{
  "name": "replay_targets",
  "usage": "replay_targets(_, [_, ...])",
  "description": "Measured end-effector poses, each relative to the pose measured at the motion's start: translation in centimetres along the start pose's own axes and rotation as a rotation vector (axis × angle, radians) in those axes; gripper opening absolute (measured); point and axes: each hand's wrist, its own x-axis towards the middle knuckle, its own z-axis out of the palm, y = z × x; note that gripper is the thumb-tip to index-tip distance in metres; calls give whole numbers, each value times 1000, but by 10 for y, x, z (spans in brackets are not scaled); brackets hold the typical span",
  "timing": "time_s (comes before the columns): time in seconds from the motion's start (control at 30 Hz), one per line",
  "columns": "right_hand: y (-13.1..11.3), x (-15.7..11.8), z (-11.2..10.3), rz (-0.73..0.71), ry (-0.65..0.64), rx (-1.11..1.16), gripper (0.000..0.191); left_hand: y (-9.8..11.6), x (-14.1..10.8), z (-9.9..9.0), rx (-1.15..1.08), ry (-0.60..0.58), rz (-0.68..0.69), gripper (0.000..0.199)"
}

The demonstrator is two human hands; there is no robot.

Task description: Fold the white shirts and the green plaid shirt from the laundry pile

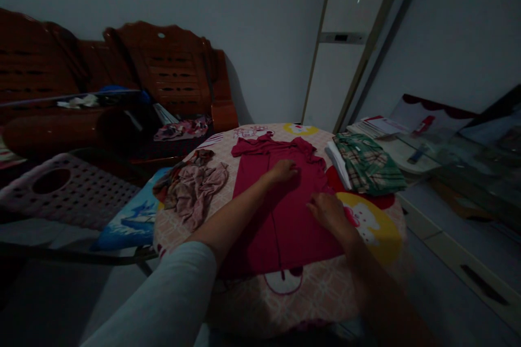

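A dark pink garment [260,227] lies spread on a round table with a patterned cloth [325,293]; its far end is bunched, and a dark line runs down its length. My left hand [285,170] is over the upper middle of the garment, fingers curled, and what they hold, if anything, is too dim to make out. Near the garment's right edge is my right hand [325,209], its fingers bent toward the fabric; a grip cannot be made out. To the right lies a folded green plaid garment [368,165] beside white cloth [338,165]. Crumpled pinkish-brown clothing [197,187] rests at the left.
A wooden bench [163,70] with items on it stands behind at the left. A woven chair [77,190] with a blue cushion [132,219] is near the table's left side. A glass-topped cabinet [468,168] stands right, a tall white appliance [337,65] behind.
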Motion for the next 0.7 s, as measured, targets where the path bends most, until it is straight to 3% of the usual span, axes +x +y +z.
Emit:
replay_targets(0.13, [23,-2,-2,72,30,-78,29,23,-4,30,-61,14,104,28])
replay_targets(0.3, [58,-14,-15,153,93,51,43,23,-14,60,-4,149,193,36])
replay_targets(0.53, [105,-44,-21,492,76,-74,42,21,-14,60,22,139,217,40])
replay_targets(0.63, [122,-55,-19,552,123,-142,39,22,-13,60,27,134,211,40])
replay_targets(0.7, [132,-61,-17,501,202,-209,38,22,-14,60,34,125,212,42])
